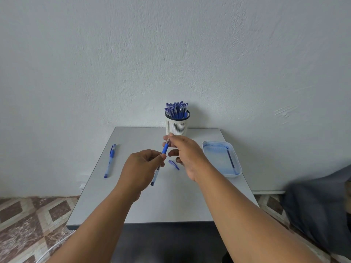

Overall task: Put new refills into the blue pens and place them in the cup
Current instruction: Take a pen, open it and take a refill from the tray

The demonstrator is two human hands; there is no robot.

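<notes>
Spreading under everything is the grey table [171,202], and at its far edge against the wall stands the slotted cup [177,127], already crowded with blue pens. To the right lies a white tray [236,164] stained blue, with one dark refill [230,158] along its right side. Near the left edge rests a capped pen [110,161], apparently waiting its turn.

Above the table's middle, the left hand [139,173] curls its fingers round the clear barrel of the pen in hand [164,148], tilted up and away towards the cup. The right hand [185,151] pinches the tip end between thumb and forefinger, the other fingers loosely spread. Whether it is seating a refill or turning the nose cone, I cannot tell.

My judgement: keep the barrel steady in the left, keep both parts in one straight line, and turn or push gently so nothing bends or leaks. The small blue cap [173,165] lies on the table just below the right hand, ready to be picked up once the tip is secure.
</notes>
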